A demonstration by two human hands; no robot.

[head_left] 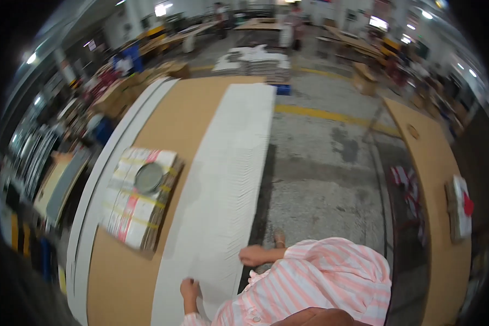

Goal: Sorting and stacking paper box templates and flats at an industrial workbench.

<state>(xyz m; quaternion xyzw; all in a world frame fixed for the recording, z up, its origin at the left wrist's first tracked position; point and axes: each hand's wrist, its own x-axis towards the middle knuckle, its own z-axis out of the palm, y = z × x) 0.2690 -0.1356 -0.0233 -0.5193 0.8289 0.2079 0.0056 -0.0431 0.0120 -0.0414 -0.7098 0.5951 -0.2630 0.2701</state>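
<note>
A long white sheet (206,206), of paper or thin cloth, lies lengthwise on the brown-topped table (119,282) in front of me. Rows of small ripples run along its right edge. My right hand (254,255) is closed in a fist at that edge, near my body, and appears to grip the sheet. Lower and to the left, my left hand (189,287) rests over the sheet's near part with its fingers curled together; whatever is between them is hidden. Left of the sheet sits a bundle of printed packs (127,212) tied with yellow straps, and a round grey-green tin (149,177) lies on top.
A pale strip (98,201) runs along the table's left side. To my right stands another brown-topped table (440,217) bearing a small stack (459,209). Stacked white sheets (255,61) on a blue pallet stand beyond the far end. Cartons (114,98) crowd the left.
</note>
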